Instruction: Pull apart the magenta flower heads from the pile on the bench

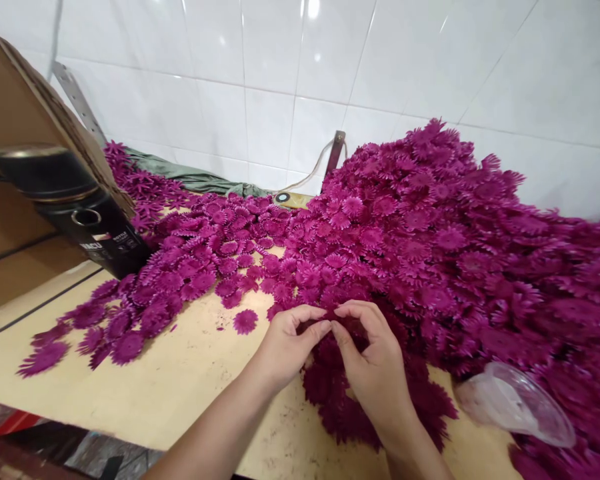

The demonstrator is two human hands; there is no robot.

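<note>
My left hand (293,343) and my right hand (375,357) meet fingertip to fingertip over the front of the flower pile. Both are closed in a pinch, thumbs against index fingers. Between the fingertips shows a little dark purple, apparently a purple artificial flower; my fingers hide most of it. Below and behind my hands lie shaded purple flowers (330,393), flat and fringed at the edges. A large heap of the same flowers (420,220) rises at the right, close to my right hand. One loose flower (245,321) lies flat on the table, left of my left hand.
At the left, a black vacuum bottle (80,207) leans near a cardboard box (10,120). More flowers (180,267) spread across the pale tabletop (195,387). A clear plastic container (515,403) sits at right. Green cloth (195,175) and a yellow object (295,199) lie by the tiled wall (270,120).
</note>
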